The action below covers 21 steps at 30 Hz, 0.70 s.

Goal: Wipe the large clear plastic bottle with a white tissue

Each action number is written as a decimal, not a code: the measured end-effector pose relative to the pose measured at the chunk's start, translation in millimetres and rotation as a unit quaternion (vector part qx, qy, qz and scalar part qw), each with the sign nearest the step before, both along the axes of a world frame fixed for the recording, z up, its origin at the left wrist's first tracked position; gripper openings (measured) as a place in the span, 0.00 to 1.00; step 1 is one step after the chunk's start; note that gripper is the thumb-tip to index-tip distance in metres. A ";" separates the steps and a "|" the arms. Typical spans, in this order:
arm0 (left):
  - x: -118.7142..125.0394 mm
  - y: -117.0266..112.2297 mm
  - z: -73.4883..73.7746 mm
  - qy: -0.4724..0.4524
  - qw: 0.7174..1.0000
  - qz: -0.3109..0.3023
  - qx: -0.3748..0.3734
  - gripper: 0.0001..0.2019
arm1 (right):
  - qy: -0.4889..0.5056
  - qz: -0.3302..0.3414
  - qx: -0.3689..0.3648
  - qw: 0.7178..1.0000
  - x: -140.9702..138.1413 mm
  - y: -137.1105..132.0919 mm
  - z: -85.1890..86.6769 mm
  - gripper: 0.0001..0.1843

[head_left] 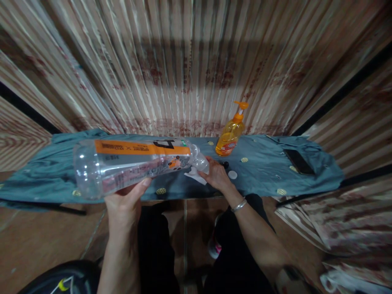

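Observation:
A large clear plastic bottle point(125, 163) with an orange label band lies nearly level in the air, its neck pointing right. My left hand point(125, 200) is closed round its underside, thumb on the near side. At the bottle's neck, my right hand point(216, 173) grips a small clear plastic piece point(202, 162), perhaps a small container; its exact kind is unclear. The neck and this piece meet or nearly meet. White paper or tissue point(196, 175) shows below the right fingers. Right of that hand are a small black object point(226, 164) and a white round disc point(232, 174).
A pump bottle of orange liquid point(229, 136) stands on the teal cloth point(260, 153) covering a narrow table. A dark phone-like slab point(298, 161) lies at the right. Striped curtains point(171, 73) hang behind, with dark frame bars point(346, 87) on the sides.

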<state>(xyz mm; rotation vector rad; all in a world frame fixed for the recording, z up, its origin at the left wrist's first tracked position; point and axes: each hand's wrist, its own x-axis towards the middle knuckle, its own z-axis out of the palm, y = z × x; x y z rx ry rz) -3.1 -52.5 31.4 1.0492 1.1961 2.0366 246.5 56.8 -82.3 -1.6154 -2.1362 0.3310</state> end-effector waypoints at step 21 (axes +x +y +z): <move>3.6 1.1 -8.7 -0.037 0.999 0.011 0.019 0.26 | 0.013 0.005 0.011 1.000 3.5 2.2 -2.8 0.35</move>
